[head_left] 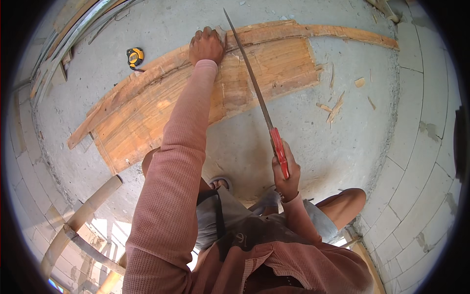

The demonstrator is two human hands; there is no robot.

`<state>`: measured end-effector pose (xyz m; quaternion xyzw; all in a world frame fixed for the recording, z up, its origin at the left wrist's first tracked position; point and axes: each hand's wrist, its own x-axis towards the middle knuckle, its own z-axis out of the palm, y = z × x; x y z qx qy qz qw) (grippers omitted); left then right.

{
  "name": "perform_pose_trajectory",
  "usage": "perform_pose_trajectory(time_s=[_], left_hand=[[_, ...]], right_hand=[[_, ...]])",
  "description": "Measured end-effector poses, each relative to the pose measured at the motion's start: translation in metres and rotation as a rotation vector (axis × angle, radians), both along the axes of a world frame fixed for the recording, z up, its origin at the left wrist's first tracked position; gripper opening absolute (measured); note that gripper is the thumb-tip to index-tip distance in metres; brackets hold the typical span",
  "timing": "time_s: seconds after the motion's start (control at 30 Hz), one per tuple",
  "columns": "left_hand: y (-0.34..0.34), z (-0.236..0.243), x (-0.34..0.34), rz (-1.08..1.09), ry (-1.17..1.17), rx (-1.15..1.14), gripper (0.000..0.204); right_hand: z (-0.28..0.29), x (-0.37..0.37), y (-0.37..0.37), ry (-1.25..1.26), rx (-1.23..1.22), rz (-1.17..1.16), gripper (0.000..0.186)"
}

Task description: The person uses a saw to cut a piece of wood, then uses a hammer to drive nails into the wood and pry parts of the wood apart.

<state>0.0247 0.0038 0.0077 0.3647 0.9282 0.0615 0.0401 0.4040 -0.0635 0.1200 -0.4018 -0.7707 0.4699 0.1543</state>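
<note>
The plywood sheet [196, 105] lies flat on the concrete floor [303, 132], a worn, pale orange-brown panel with streaky grain, scuffed patches and a ragged right edge where a rectangular corner has gone. Along its far side runs a long wooden strip [318, 32], the same faded colour, reaching well past the sheet to the right.

The left hand [206, 46] is stretched out at the end of a pink sleeve and pressed down on the far edge of the sheet, fingers curled over the strip, knuckles up (the palm itself is hidden, so how firmly it grips I cannot tell). The right hand [285, 174] is wrapped tight round the red handle of a handsaw [259, 100], whose long thin blade runs away from the person, its tip reaching the far edge of the wood just right of the left hand. Whether the teeth bite into the sheet or only rest on it cannot be made out.

Right of the panel lie several wood splinters [335, 108] scattered on the concrete. A yellow tape measure [135, 57] sits on the floor beyond the sheet's left part, just clear of the wood. The person squats, 2 bare knees showing, with a sandalled foot [220, 183] near the sheet's near edge.
</note>
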Motion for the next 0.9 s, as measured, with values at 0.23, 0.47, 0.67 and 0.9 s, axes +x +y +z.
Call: perform_pose_trajectory(time_s=[0.23,0.47,0.67,0.9], left_hand=[[0.005,-0.005,0.014,0.041,-0.077,0.003,0.035],[0.001,-0.006,0.003,-0.013,0.000,0.040,0.032],[0.009,-0.018,0.008,-0.015,0.060,0.088,0.030],[0.001,-0.008,0.001,0.023,0.042,0.048,0.032]], right_hand=[[-0.030,-0.108,0.057,0.134,-0.172,-0.023,0.054],[0.013,-0.003,0.001,0.017,-0.035,-0.013,0.056],[-0.037,-0.133,0.071,0.213,-0.066,0.004,0.060],[0.015,0.000,-0.004,-0.015,-0.054,0.030,0.060]])
